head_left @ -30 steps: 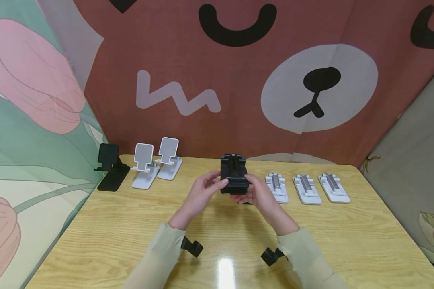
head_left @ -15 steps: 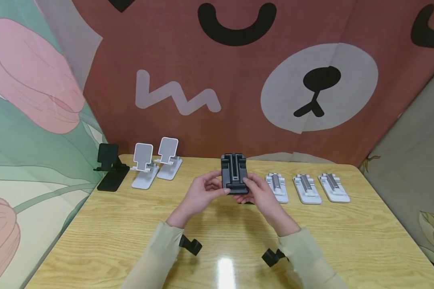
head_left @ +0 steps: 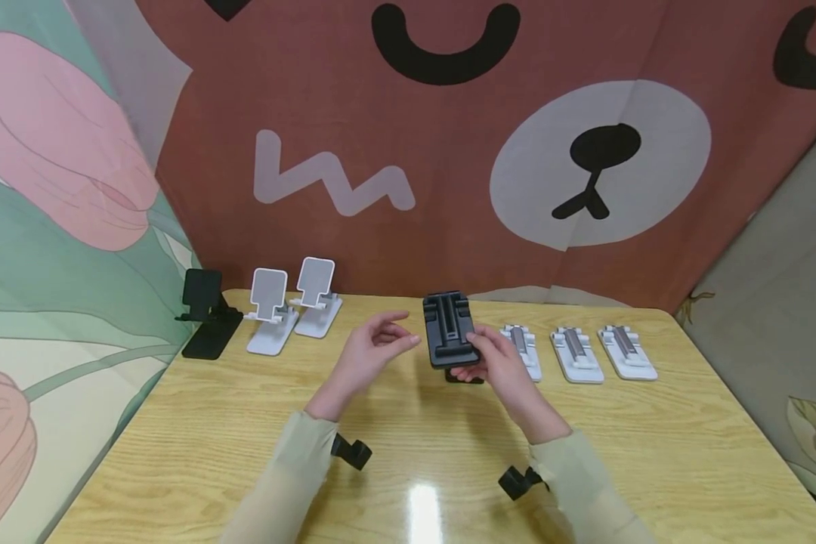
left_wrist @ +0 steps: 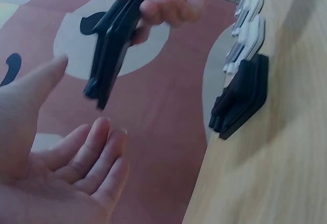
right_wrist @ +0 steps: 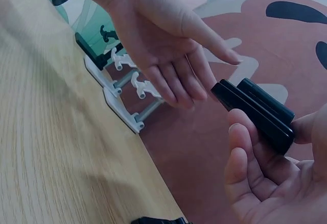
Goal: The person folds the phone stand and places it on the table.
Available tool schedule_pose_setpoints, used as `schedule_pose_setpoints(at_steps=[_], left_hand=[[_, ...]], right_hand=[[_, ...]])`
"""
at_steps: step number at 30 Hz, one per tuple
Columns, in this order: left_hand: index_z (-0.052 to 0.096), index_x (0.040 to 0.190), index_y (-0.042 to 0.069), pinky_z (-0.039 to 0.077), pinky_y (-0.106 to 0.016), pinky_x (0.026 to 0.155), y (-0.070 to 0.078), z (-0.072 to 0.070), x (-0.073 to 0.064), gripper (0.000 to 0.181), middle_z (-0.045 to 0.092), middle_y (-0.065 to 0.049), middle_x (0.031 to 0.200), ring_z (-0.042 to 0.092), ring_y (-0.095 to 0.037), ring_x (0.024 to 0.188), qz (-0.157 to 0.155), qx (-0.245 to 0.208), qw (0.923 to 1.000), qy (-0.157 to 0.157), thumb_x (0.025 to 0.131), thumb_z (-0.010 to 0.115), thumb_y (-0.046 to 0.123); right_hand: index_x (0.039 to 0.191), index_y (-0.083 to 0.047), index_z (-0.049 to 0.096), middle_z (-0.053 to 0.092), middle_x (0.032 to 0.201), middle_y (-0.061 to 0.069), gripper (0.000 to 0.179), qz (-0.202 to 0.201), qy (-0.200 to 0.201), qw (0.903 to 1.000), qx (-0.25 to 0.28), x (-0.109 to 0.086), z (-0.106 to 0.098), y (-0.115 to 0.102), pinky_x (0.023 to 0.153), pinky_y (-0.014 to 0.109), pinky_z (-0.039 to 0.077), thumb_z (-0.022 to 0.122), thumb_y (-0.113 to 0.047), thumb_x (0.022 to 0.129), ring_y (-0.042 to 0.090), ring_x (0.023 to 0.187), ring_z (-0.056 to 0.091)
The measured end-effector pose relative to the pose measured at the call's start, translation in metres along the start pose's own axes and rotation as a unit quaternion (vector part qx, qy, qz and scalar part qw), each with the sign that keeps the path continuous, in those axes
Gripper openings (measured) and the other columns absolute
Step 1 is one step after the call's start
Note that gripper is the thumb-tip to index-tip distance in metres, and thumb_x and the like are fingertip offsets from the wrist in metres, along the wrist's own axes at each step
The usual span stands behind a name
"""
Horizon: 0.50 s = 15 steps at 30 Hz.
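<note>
My right hand [head_left: 499, 370] pinches a folded black phone stand [head_left: 449, 332] by its right edge, above the table, thumb on the front. My left hand [head_left: 367, 355] is apart from the stand, to its left, with fingers loosely extended. In the left wrist view a gap shows between the left fingers [left_wrist: 97, 152] and the held stand [left_wrist: 112, 45]. Another folded black phone stand [left_wrist: 242, 99] lies on the table, mostly hidden behind my right hand in the head view.
Three folded white phone stands [head_left: 576, 355] lie in a row at the right. At the back left stand two unfolded white phone stands [head_left: 270, 295] and an unfolded black one [head_left: 202, 295]. A printed cloth [head_left: 449, 189] hangs behind the wooden table [head_left: 197, 461].
My left hand has let go of the black stand and moved left. The right hand has shifted slightly right with the stand, which has tipped to show more of its front.
</note>
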State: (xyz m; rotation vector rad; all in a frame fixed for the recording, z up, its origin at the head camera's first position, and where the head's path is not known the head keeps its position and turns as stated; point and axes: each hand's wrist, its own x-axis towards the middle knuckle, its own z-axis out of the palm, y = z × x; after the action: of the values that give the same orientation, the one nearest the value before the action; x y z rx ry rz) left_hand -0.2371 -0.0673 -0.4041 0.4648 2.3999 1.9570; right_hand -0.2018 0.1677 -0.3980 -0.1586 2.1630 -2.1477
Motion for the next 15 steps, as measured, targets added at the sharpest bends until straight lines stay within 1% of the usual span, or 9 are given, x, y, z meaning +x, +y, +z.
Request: schedule_pose_setpoints(at_steps=[2, 6, 9, 11, 15], left_hand=[[0.063, 0.136, 0.008, 0.052, -0.036, 0.088, 0.0, -0.007, 0.004, 0.049, 0.068, -0.009, 0.106, 0.065, -0.024, 0.098, 0.001, 0.005, 0.9996, 0.027, 0.092, 0.078, 0.025], [0.064, 0.131, 0.007, 0.05, -0.036, 0.087, 0.001, -0.022, 0.012, 0.044, 0.068, -0.011, 0.105, 0.064, -0.025, 0.097, 0.008, 0.014, 0.9976, 0.068, 0.093, 0.077, 0.023], [0.065, 0.129, 0.004, 0.05, -0.036, 0.088, 0.004, -0.033, 0.018, 0.04, 0.068, -0.014, 0.104, 0.065, -0.028, 0.097, 0.024, 0.027, 0.9957, 0.085, 0.093, 0.077, 0.018], [0.064, 0.128, 0.002, 0.05, -0.035, 0.089, 0.006, -0.041, 0.022, 0.04, 0.068, -0.015, 0.103, 0.065, -0.029, 0.097, 0.034, 0.043, 0.9941, 0.093, 0.093, 0.076, 0.017], [0.062, 0.129, 0.0, 0.05, -0.035, 0.09, 0.01, -0.057, 0.028, 0.041, 0.068, -0.016, 0.105, 0.065, -0.03, 0.099, 0.038, 0.07, 0.9909, 0.108, 0.094, 0.076, 0.017]], right_hand=[[0.133, 0.007, 0.049, 0.069, 0.099, 0.019, 0.037, 0.004, 0.005, 1.0, -0.001, 0.0, -0.003, 0.0, 0.071, 0.035, 0.058, 0.041, -0.023, 0.111, 0.021, 0.074, 0.07], [0.132, 0.007, 0.048, 0.068, 0.101, 0.019, 0.037, 0.01, 0.013, 0.9998, -0.006, -0.002, -0.01, -0.002, 0.073, 0.037, 0.057, 0.041, -0.023, 0.111, 0.02, 0.074, 0.07], [0.127, 0.007, 0.048, 0.067, 0.099, 0.019, 0.035, 0.009, 0.023, 0.9996, -0.01, -0.004, -0.015, -0.004, 0.073, 0.037, 0.057, 0.04, -0.022, 0.111, 0.019, 0.073, 0.07], [0.126, 0.007, 0.048, 0.067, 0.099, 0.018, 0.034, 0.006, 0.031, 0.9994, -0.013, -0.006, -0.019, -0.005, 0.072, 0.037, 0.057, 0.04, -0.022, 0.111, 0.019, 0.072, 0.07], [0.126, 0.008, 0.049, 0.067, 0.098, 0.016, 0.034, 0.001, 0.041, 0.9991, -0.01, -0.009, -0.029, -0.007, 0.07, 0.035, 0.057, 0.039, -0.021, 0.111, 0.018, 0.071, 0.069]])
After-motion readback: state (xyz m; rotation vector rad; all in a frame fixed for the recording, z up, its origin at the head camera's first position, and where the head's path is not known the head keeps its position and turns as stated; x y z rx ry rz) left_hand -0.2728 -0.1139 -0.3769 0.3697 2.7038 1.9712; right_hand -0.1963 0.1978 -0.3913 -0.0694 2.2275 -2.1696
